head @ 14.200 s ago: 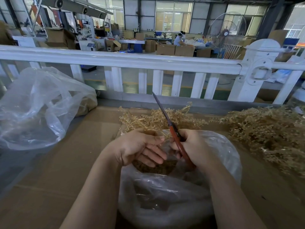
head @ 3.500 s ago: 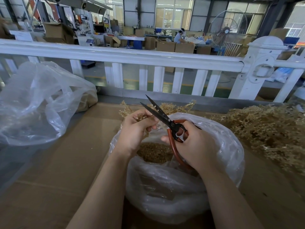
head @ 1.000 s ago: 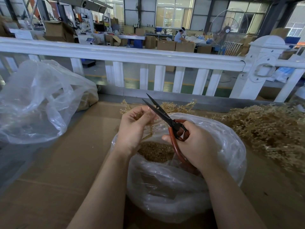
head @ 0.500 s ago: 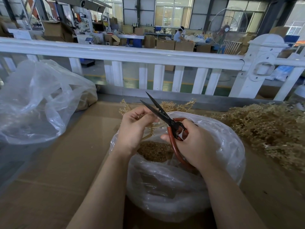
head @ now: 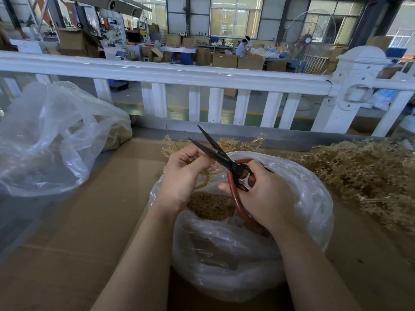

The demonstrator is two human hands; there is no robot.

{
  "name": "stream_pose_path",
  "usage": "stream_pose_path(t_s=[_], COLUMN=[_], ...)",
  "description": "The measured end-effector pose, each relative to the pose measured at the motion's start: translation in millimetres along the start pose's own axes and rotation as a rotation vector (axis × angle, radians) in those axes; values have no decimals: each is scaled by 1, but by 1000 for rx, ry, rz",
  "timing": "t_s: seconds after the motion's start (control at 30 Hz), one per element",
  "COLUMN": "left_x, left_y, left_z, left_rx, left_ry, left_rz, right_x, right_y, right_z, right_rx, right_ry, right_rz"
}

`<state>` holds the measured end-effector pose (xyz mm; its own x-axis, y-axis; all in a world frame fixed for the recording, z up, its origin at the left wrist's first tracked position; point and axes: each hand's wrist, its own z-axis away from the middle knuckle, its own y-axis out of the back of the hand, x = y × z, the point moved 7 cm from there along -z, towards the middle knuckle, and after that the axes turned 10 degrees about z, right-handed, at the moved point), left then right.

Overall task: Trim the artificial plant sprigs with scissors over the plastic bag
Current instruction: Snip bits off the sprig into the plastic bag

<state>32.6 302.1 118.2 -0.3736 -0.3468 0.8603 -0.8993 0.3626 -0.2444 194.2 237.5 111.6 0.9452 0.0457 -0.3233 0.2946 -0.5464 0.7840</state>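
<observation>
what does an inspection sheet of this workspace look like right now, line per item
surface: brown cardboard sheet covers the bench, loose bits scattered on it
job's things: scissors with blades open, red handles; sprig pinched near the blades; open plastic bag below, trimmings inside
clutter: second clear bag at left; sprig pile at right; more sprigs behind the bag
hands: left hand holds the sprig; right hand grips the scissors
cables: nothing seen
surroundings: white railing; boxes, standing fan, a person working far off
</observation>
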Motion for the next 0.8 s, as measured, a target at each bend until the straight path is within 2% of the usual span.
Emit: stream_pose_path(t_s=[0.47, 0.8], left_x=[1, -1], left_y=[-5, -3], left_z=[2, 2], left_rx=[-68, -63], left_ry=[8, 6], left_rz=[69, 69], right_x=[-2, -3], right_y=[-8, -2], right_z=[2, 2], right_rx=[-53, 11], right_ry=[-38, -16], right_rz=[-138, -57])
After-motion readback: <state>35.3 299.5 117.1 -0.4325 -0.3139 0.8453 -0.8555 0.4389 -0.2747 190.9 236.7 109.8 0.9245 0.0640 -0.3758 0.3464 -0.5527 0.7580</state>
